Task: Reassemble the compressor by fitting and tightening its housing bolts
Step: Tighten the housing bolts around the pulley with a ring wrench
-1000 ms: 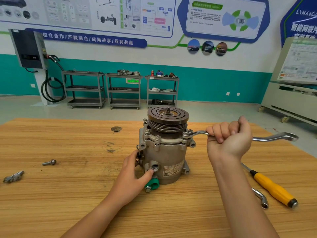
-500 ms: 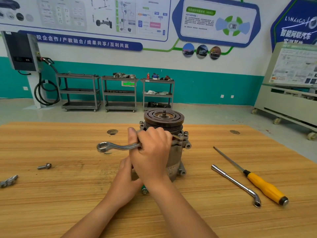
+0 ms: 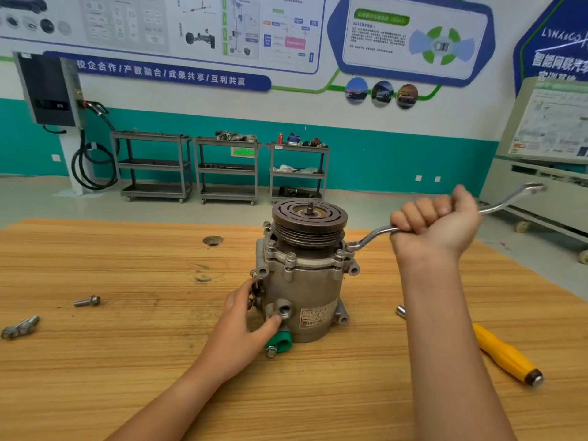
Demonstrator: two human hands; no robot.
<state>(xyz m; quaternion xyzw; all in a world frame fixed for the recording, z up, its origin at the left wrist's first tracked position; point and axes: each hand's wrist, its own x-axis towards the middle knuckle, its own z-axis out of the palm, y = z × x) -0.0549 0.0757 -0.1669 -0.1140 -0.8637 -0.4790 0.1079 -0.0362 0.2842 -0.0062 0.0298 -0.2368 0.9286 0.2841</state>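
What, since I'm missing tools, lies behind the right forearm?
A yellow screwdriver handle and the tip of a metal bar show; the forearm covers the rest of both.

**Camera setup: single head view**

One wide-angle camera, worn on the person's head, faces forward and somewhat down. Close range: the wooden surface [image 3: 111,377] fills the lower half, compressor [image 3: 305,281] at centre, left hand [image 3: 248,319] and right hand [image 3: 436,224] reaching in from the bottom edge. Far range: floor [image 3: 38,198], shelving carts [image 3: 227,167] and postered wall [image 3: 191,100] across the top.
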